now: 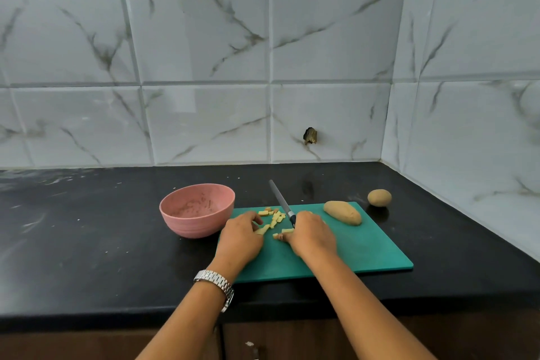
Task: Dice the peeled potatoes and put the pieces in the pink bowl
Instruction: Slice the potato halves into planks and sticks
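Here the potato dice (276, 218) lie on the green cutting board (365, 248), beside the pink bowl (181, 225), between the left hand (241, 238) and the right hand (311, 235). The right hand grips a knife (280, 199). The left hand's bent fingers touch the dice, but I cannot tell whether they hold any.

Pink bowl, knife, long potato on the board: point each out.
pink bowl (187, 225), head view, outer wall facing the camera.
knife (280, 198), head view, middle of its grey length.
long potato (342, 213), head view, centre of its top side.
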